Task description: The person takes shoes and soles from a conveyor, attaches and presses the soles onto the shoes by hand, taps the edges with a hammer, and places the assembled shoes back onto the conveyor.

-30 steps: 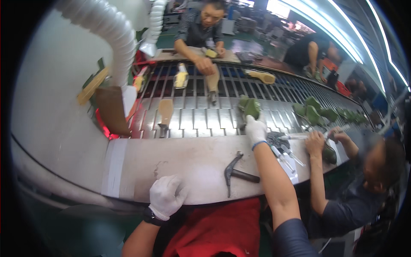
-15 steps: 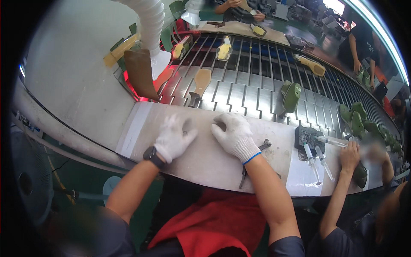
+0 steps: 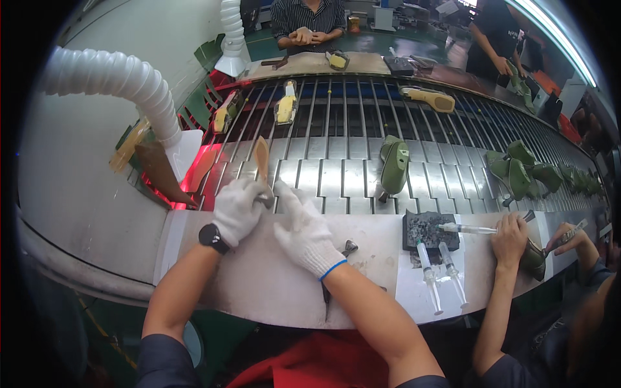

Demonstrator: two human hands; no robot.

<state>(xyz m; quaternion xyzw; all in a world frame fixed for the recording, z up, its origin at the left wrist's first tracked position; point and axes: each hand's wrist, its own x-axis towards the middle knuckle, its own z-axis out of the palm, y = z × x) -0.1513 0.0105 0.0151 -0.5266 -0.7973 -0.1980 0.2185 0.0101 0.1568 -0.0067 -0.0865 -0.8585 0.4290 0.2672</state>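
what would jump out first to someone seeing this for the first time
Two white-gloved hands, the left hand and right hand, meet at the near edge of a slatted metal conveyor, the left gripping a tan shoe form. A thick white ribbed hose curves in at upper left, and green shoe forms crowd the belt's right side.

Single head-worn fisheye view, looking steeply down and forward, close over the surface, conveyor beyond, edges bent toward the rim.

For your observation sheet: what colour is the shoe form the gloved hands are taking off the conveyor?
Tan shoe form, head view.
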